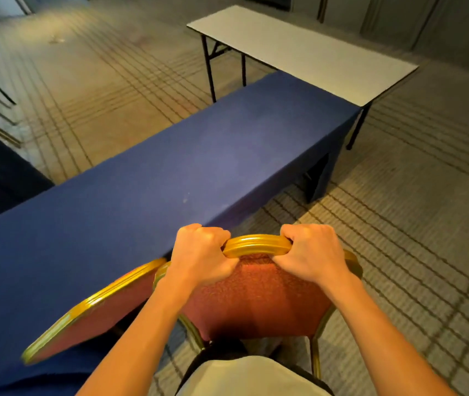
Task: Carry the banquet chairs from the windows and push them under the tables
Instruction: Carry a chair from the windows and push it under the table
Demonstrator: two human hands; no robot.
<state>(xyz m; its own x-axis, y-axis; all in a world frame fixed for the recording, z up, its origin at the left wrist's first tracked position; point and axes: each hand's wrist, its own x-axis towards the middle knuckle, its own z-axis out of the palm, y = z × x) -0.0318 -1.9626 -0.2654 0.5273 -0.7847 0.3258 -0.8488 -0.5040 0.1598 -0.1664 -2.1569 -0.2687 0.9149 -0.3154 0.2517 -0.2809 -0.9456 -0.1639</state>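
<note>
Hands on the chair now, both of them! Left hand [203, 254] and right hand [311, 254] are clenched over the gold top rail of the banquet chair [256, 298], fingers curled over the far side of the rail, thumbs pressed into the red padded back on the near side. Between the two fists a short arc of gold frame shows bare. Just beyond the knuckles runs the edge of the blue-draped table [170, 167], and the chair's back sits right up against that edge, its seat hidden from view. Just left of the left hand, a second chair [104, 307] with the same gold trim and red padding sits tilted against the same table edge. Far past the fingertips, a bare white table [313, 52] on black folding legs butts against the blue one's far end, on striped carpet [413, 224].
</note>
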